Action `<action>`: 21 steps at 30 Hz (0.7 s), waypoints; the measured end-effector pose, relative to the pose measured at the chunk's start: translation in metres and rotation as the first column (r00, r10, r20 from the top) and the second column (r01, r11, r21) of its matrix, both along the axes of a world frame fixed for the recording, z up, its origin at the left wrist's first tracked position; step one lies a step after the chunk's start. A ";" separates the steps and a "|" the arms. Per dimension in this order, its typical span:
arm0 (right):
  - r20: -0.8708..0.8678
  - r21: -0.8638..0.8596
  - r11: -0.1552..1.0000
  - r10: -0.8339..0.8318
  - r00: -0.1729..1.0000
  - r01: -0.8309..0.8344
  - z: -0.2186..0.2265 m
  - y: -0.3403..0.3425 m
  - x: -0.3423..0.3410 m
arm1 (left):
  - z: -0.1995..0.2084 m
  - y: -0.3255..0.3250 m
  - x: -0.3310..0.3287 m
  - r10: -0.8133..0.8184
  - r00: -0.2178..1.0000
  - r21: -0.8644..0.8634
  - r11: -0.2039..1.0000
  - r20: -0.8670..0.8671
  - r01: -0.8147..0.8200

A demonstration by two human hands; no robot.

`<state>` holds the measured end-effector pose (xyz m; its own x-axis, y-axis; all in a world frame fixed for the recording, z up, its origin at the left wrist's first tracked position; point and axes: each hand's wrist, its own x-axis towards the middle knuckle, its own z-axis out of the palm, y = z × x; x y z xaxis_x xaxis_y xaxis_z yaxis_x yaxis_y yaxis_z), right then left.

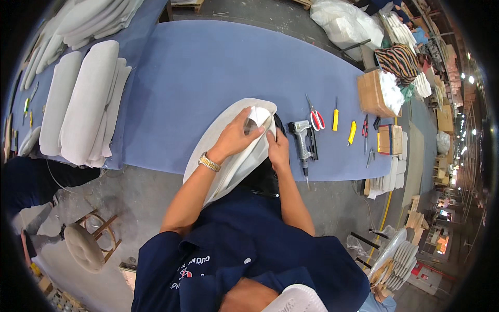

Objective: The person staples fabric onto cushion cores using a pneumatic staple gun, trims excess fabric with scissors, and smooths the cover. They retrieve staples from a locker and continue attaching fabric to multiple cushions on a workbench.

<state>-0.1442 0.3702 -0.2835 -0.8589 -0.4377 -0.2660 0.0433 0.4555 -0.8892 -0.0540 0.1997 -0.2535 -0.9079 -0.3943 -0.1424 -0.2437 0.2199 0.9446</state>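
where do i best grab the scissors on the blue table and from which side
Probably best to take the scissors by their red handles, using the right hand once free, from above and the near right. The handles sit at the near end while the blades point away. The silver air gun lies close on the near left, so that side looks tighter.

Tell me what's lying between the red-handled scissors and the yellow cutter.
In the head view, one thin yellow-handled tool, likely a screwdriver, lies between the scissors and the yellow cutter.
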 end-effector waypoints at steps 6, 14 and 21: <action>-0.316 -0.112 0.993 -0.077 0.946 0.043 0.046 -0.036 -0.031 | 0.041 -0.010 -0.011 0.015 0.978 -0.496 0.860 -0.210 -0.120; -0.640 0.072 0.977 0.198 0.743 -0.198 0.027 -0.047 -0.070 | 0.055 0.012 -0.020 -0.239 0.934 -0.443 0.891 -0.265 0.102; -0.669 0.069 0.981 0.179 0.721 -0.179 0.022 -0.068 -0.071 | 0.006 -0.022 -0.046 -0.182 0.981 -0.545 0.816 0.072 0.191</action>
